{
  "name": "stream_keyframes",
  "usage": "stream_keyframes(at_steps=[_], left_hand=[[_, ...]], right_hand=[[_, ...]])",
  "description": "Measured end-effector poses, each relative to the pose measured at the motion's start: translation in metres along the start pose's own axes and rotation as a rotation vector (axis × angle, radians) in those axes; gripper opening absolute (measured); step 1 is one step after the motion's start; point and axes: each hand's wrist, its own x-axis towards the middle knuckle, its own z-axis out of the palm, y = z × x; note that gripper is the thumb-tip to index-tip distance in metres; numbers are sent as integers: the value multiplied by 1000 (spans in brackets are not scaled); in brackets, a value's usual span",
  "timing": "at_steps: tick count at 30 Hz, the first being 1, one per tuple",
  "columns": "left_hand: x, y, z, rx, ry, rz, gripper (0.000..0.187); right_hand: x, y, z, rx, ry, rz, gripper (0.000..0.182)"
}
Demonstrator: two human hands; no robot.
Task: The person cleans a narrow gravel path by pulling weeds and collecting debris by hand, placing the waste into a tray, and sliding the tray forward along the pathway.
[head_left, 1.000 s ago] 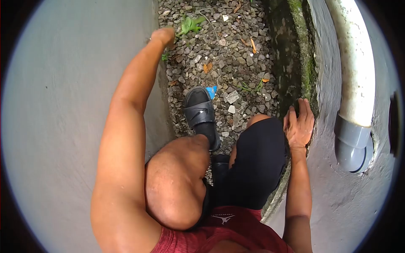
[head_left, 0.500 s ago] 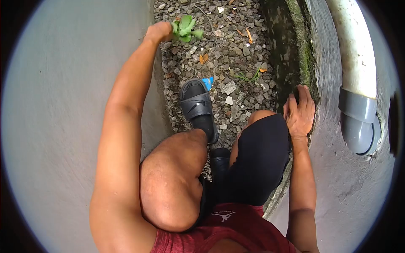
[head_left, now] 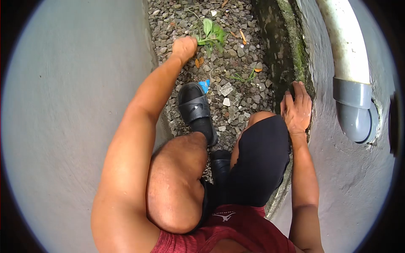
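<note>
On the left rises a plain grey wall [head_left: 76, 105], and along its foot runs the gravel strip [head_left: 236, 71] where we crouch. Our left hand [head_left: 184, 45] is stretched out over the gravel, fingers curled into a closed fist around the base of a small green weed [head_left: 211, 33], whose leaves fan out just beyond the knuckles, up and to the right of them. We judge the weed to be light, soft and limp: leaves would tear if pinched, so the firm hold is low on the stem near the root. Below it, 1 black slide sandal [head_left: 195, 109] stands on the stones beside a blue scrap [head_left: 205, 85]. Further right, our right hand [head_left: 297, 110] lies open, fingers spread flat against the mossy base of the right wall [head_left: 295, 55], holding nothing. A white drainpipe [head_left: 344, 46] with a grey elbow [head_left: 356, 114] runs down that wall.
</note>
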Motion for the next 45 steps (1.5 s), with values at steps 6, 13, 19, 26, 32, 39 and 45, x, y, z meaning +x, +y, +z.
stream_keyframes(at_steps=[6, 13, 19, 26, 32, 39, 45], left_hand=[[1, -1, -22, -214, -108, -70, 20], [38, -29, -60, -1260, -53, -231, 29], [61, 6, -60, -565, -246, 142, 28], [57, 16, -36, 327, -91, 315, 24], [44, -17, -34, 60, -149, 215, 22], [47, 15, -28, 136, 27, 208, 18], [31, 12, -19, 141, -73, 176, 20]], right_hand=[[-1, 2, 4, -15, 24, -3, 23], [-1, 3, 5, -28, 22, 2, 21], [1, 3, 6, -71, 21, 3, 18], [3, 4, 6, -100, 50, -12, 15], [2, 3, 6, -105, 49, 2, 16], [3, 3, 5, -130, 44, -9, 15], [2, 4, 8, -154, 77, -18, 13]])
